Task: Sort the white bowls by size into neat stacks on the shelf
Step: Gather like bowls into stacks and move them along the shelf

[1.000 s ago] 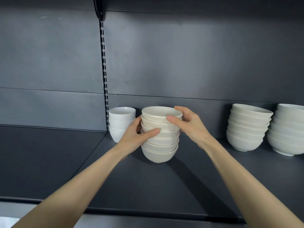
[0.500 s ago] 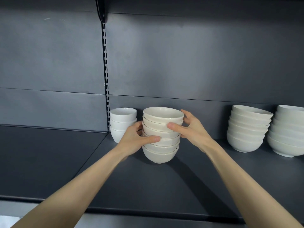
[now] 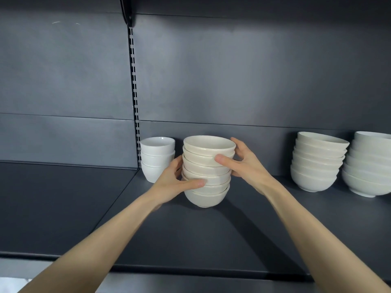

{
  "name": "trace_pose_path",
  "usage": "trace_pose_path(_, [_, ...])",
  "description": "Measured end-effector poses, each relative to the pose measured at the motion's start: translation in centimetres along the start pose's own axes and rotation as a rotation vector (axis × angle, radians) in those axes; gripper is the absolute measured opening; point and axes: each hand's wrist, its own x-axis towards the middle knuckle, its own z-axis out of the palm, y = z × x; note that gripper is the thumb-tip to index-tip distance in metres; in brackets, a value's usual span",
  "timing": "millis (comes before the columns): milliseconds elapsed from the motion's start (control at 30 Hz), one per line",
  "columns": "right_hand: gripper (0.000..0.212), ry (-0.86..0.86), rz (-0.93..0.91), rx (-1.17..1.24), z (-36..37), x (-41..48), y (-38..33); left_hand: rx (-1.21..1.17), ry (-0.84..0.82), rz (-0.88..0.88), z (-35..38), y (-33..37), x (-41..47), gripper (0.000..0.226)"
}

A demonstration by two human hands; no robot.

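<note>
Both hands are wrapped around the middle stack of bowls [image 3: 208, 172], which stands on the dark shelf [image 3: 243, 229] between the small cup-like stack [image 3: 157, 158] at the far left and the two wider stacks on the right. The left hand [image 3: 175, 182] presses the stack's left flank low down, thumb laid across the lower bowls; the right hand [image 3: 243, 163] grips higher, thumb across the second bowl from the top and fingers curled round the far side. So each grip is closed on the stack, not merely hovering near it.

Compared with a second ago little has shifted: the stack stands in much the same spot, just beside the small cups without clearly touching them, and the hands have only settled a little (the right thumb seems to sit a shade higher on the rims). The bottom bowl looks to rest on the shelf. The bowls are not perfectly nested yet; several rims sit slightly askew.

That reads as squaring up rather than carrying. The medium stack [image 3: 317, 161] and the large stack [image 3: 370, 163] stand well apart on the right, the former leaning a bit, so sorting seems largely done and neatening is what remains.
</note>
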Motion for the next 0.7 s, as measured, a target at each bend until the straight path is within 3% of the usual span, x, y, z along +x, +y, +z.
trace_pose_path(100, [0.106, -0.030, 0.020, 0.049, -0.1, -0.3, 0.6, 0.008, -0.042, -0.062, 0.5, -1.0, -0.4, 0.106])
trace_pose_path(200, [0.113, -0.066, 0.043, 0.088, 0.3, -0.6, 1.4, -0.015, -0.075, -0.045, 1.5, -1.8, -0.5, 0.101])
trace_pose_path(300, [0.091, -0.099, 0.006, 0.116, 1.0, -0.5, 2.2, -0.056, -0.037, -0.026, 2.4, -2.1, -0.5, 0.102])
trace_pose_path(400, [0.082, -0.089, 0.001, 0.129, 1.3, -0.2, 2.6, -0.073, -0.014, -0.002, 2.8, -2.1, -0.6, 0.101])
trace_pose_path(700, [0.085, -0.067, 0.007, 0.190, 2.0, 0.4, 3.8, -0.087, -0.018, 0.042, 3.1, -1.6, -0.7, 0.085])
